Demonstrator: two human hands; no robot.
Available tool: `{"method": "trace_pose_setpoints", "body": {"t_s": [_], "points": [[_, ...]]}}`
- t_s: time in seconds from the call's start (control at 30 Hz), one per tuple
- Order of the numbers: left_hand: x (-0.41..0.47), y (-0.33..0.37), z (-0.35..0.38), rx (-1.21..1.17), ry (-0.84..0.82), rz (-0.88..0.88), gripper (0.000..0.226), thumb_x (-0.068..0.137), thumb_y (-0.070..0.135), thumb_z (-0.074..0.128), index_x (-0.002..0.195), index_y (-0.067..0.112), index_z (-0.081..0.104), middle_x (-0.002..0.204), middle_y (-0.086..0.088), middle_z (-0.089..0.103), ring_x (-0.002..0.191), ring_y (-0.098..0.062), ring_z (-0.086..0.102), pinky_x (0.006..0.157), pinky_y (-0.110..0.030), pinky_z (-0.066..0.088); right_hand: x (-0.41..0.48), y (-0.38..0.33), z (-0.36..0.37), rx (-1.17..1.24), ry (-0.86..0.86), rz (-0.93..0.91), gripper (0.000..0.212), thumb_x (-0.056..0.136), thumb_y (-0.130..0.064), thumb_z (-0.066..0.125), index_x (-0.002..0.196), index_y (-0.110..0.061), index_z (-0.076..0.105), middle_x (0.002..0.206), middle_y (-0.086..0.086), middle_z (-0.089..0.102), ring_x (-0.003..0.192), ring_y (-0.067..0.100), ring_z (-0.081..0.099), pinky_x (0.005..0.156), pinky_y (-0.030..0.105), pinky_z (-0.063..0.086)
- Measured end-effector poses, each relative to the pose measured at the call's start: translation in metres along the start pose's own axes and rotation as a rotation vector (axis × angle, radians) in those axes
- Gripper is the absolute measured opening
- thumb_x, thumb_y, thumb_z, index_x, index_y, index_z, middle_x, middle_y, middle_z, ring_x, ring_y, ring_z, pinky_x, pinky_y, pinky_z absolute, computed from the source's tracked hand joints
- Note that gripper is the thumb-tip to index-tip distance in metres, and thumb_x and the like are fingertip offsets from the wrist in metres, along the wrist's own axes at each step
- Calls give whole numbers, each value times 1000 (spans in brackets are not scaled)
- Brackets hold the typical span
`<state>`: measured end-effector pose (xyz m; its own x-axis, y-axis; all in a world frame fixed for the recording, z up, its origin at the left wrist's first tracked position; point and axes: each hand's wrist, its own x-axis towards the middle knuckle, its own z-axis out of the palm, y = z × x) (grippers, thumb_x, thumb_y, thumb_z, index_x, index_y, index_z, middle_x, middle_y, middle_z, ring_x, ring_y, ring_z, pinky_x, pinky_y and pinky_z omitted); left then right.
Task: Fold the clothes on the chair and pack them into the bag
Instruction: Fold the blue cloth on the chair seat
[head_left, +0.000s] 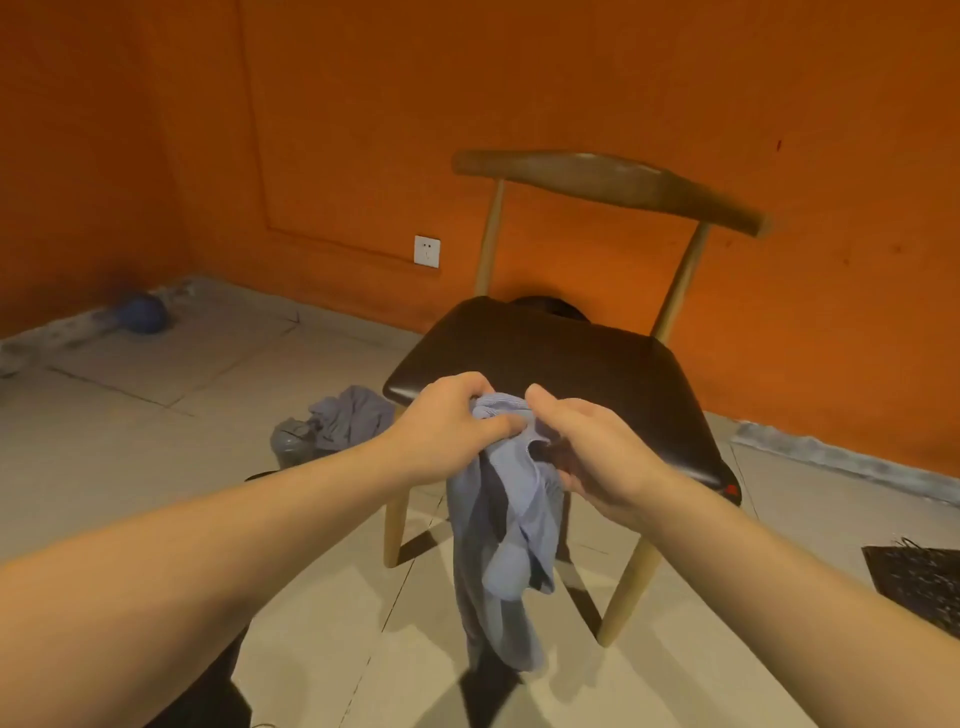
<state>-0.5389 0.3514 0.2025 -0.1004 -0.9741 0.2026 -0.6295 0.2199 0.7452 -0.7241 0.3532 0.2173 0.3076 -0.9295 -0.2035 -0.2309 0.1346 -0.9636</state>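
A light blue shirt (506, 540) hangs bunched in the air in front of the chair (561, 364). My left hand (452, 423) grips its top edge with closed fingers. My right hand (587, 452) pinches the same top edge from the right, thumb up. The shirt's lower part dangles toward the floor. The chair has a dark seat, a wooden backrest and pale legs. A dark rounded thing (550, 306) lies at the seat's back edge. Left of the chair, a grey bag (293, 441) stands on the floor with a grey-blue garment (353, 415) sticking out of it.
Orange walls close the corner behind the chair, with a white socket (427, 251) low on the wall. A blue round object (145, 313) lies in the far left corner. A dark mat (919, 582) lies on the tiled floor at right.
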Motion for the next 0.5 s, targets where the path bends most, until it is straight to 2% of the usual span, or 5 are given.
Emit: {"method": "trace_pose_setpoints", "body": {"t_s": [0.13, 0.27, 0.33, 0.43, 0.5], "points": [[24, -2, 15, -106, 79, -57, 35, 94, 41, 67, 95, 7, 60, 85, -11, 62, 72, -18, 56, 65, -35, 45, 3, 29, -23, -318, -60, 59, 70, 69, -47, 90, 127, -32, 54, 120, -9, 68, 108, 12, 68, 92, 36, 59], [41, 0, 17, -187, 157, -71, 34, 100, 36, 59, 95, 4, 50, 85, -7, 46, 72, -15, 42, 63, -28, 36, 3, 63, -41, -676, 1, 13, 37, 74, -16, 78, 108, -21, 64, 102, 0, 70, 87, 15, 65, 77, 32, 57], [46, -3, 13, -232, 192, -91, 34, 102, 37, 55, 97, 4, 50, 88, -11, 47, 76, -16, 43, 64, -29, 38, 0, 77, -57, -629, 34, 27, 21, 82, -9, 69, 102, -15, 70, 96, 6, 72, 80, 16, 62, 70, 29, 52], [49, -10, 6, -253, 217, -118, 38, 103, 40, 52, 108, 2, 55, 104, -21, 57, 84, -18, 50, 69, -29, 42, -8, 86, -83, -368, 31, 59, 19, 96, -9, 66, 112, -14, 74, 106, 4, 77, 98, 18, 72, 87, 33, 59], [48, -14, 0, -272, 219, -129, 38, 103, 39, 53, 106, 1, 55, 102, -22, 58, 83, -19, 52, 69, -30, 43, -13, 83, -99, -175, 37, 64, 24, 100, -12, 63, 122, -12, 71, 115, 8, 76, 108, 25, 71, 92, 37, 58]]}}
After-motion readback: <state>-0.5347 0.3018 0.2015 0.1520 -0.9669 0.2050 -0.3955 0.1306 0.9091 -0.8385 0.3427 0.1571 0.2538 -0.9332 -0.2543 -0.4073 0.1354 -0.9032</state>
